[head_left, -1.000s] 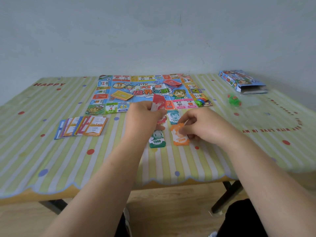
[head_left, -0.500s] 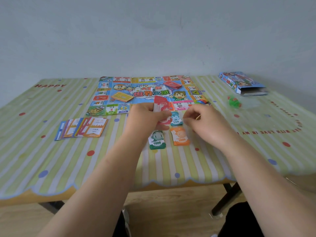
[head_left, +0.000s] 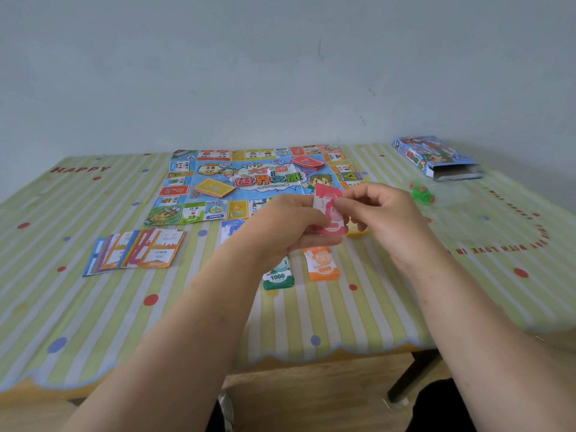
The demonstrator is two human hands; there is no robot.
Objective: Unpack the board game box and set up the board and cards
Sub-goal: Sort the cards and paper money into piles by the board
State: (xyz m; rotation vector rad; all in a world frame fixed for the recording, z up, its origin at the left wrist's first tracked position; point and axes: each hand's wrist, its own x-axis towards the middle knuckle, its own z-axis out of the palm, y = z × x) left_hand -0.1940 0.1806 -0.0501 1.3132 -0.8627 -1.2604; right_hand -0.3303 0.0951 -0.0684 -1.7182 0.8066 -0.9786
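The pink money notes (head_left: 327,210) stand in the middle of the frame, held above the table. The left hand (head_left: 290,226) has its fingers curled round their lower part, and the right hand (head_left: 385,213) pinches their right edge with thumb and forefinger. Under the hands lie four money piles: one green pile (head_left: 278,275), one orange pile (head_left: 322,265), one blue pile (head_left: 230,229) and one yellow pile (head_left: 357,231), the last two half hidden. Above them is one game board (head_left: 249,182) lying flat, with one yellow card deck (head_left: 213,188), one red card deck (head_left: 308,162) and one die (head_left: 272,173) on it. One fan of cards (head_left: 137,252) lies at middle left. One open box (head_left: 436,157) is at upper right, with green pieces (head_left: 420,194) below it. The striped tablecloth (head_left: 78,322) has a scalloped front edge. A grey wall (head_left: 280,73) rises behind.
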